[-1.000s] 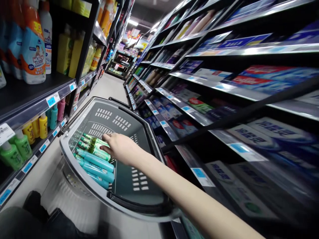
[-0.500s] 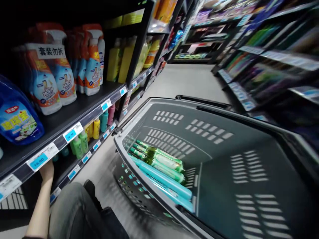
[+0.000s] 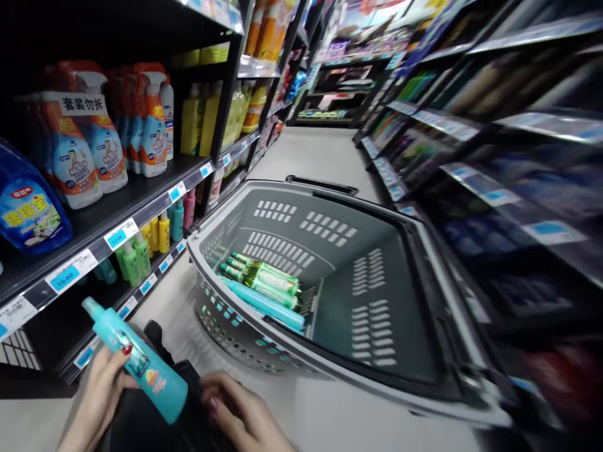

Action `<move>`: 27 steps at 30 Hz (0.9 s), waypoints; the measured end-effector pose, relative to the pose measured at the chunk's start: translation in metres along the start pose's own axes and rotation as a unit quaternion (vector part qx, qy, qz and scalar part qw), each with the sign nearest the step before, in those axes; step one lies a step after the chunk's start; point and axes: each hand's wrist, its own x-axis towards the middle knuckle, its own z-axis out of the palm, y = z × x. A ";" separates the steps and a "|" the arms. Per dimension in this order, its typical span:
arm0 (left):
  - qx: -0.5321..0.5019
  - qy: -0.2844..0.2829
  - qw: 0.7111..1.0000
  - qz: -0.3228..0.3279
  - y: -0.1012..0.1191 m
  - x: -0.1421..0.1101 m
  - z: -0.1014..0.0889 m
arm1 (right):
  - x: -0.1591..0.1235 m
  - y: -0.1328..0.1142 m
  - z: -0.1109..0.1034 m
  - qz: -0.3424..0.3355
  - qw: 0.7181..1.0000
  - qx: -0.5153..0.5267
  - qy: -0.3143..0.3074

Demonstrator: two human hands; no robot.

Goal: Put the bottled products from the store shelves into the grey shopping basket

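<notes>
My left hand (image 3: 106,383) is closed around the middle of a turquoise bottle (image 3: 157,380). The bottle lies tilted, its narrow cap toward the shelf and its base toward my right hand (image 3: 242,411). That right hand hovers just beyond the base, apart from it, with its fingers loosely curved, a gap by the thumb and nothing visible in it. Ahead stands a grey shopping basket (image 3: 381,270), with several green bottles (image 3: 276,285) and turquoise packs (image 3: 264,301) lying along its left side.
On the left shelf stand spray cleaners (image 3: 78,160) and a blue jug-like bottle (image 3: 31,213). Green bottles (image 3: 134,260) and yellow bottles (image 3: 162,232) line the lower shelf. Blurred shelving (image 3: 499,194) borders the right, with pale aisle floor (image 3: 320,150) between.
My left hand has come out from the lower shelf with the turquoise bottle. My right hand has entered the view. The camera has turned, so the basket appears farther left.
</notes>
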 end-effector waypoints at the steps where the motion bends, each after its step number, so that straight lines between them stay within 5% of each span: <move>1: 0.014 -0.040 0.999 -0.009 0.000 -0.005 0.012 | 0.004 0.000 0.000 0.005 0.998 0.057 0.001; 4: 0.064 -0.162 0.985 0.016 0.010 -0.009 0.046 | 0.002 -0.001 0.002 -0.008 0.973 0.230 -0.027; 9: 0.079 -0.359 0.930 0.021 0.039 -0.011 0.088 | -0.024 0.000 0.016 -0.039 0.856 0.508 -0.084; 12: 0.040 -0.443 0.895 -0.010 0.033 -0.014 0.103 | -0.031 0.017 0.023 -0.043 0.853 0.514 -0.078; 15: -0.047 -0.459 0.887 -0.017 0.010 -0.017 0.110 | -0.025 0.039 0.031 -0.036 0.926 0.376 -0.007; 17: -0.087 -0.435 0.896 -0.001 -0.007 -0.018 0.111 | -0.019 0.046 0.038 -0.032 0.950 0.301 0.077; 21: -0.163 -0.359 0.918 0.037 -0.023 -0.014 0.113 | -0.015 0.035 0.045 -0.014 0.944 0.302 0.130; 27: -0.269 -0.394 0.878 0.036 -0.023 0.002 0.112 | -0.018 0.021 0.039 -0.001 0.884 0.466 -0.030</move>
